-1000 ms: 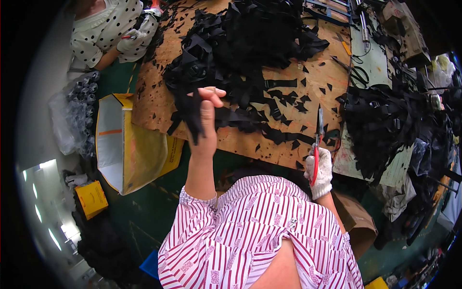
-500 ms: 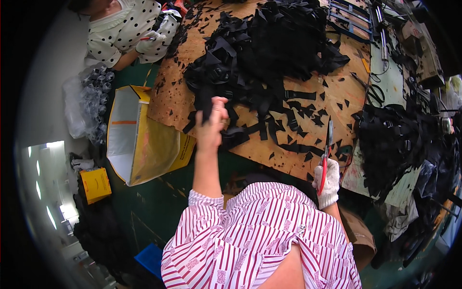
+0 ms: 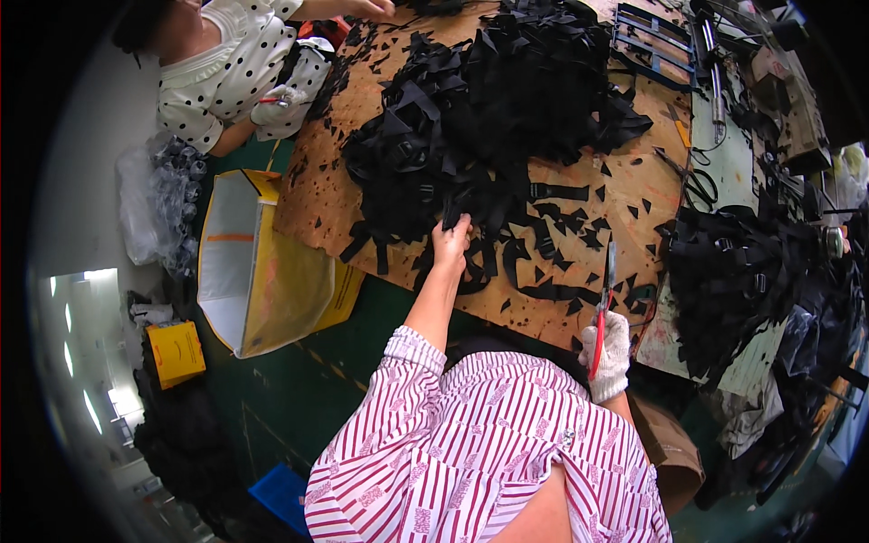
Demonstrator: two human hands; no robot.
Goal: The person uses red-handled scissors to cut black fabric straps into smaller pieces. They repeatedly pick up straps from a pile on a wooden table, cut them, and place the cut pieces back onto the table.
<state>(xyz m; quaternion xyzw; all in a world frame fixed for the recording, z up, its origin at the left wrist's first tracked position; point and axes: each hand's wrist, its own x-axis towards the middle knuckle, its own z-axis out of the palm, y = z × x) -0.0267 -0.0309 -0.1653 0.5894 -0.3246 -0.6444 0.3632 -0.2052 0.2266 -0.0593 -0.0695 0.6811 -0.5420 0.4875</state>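
Note:
My bare left hand [image 3: 451,237] is closed on a black strap [image 3: 457,205] at the near edge of a large heap of black webbing straps and buckles [image 3: 507,90]. In my gloved right hand [image 3: 605,353] are red-handled scissors [image 3: 608,290], blades pointing up over the board. Small black triangular offcuts [image 3: 570,222] and loose strips are scattered on the wooden board [image 3: 308,213] around both hands. The tips of my left fingers are partly hidden in the dark fabric.
A co-worker [image 3: 222,72] works at upper left. A yellow open bag [image 3: 240,271] and a small yellow box [image 3: 176,353] stand left. Black scissors [image 3: 692,181], a yellow-handled tool [image 3: 679,127], a blue rack [image 3: 643,45] and another black pile [image 3: 733,281] are right. A cardboard box [image 3: 679,452] is below.
My left hand has moved right into the heap and closed on a strap there. The co-worker's upper hand has reached out over the board. My right hand still holds the scissors.

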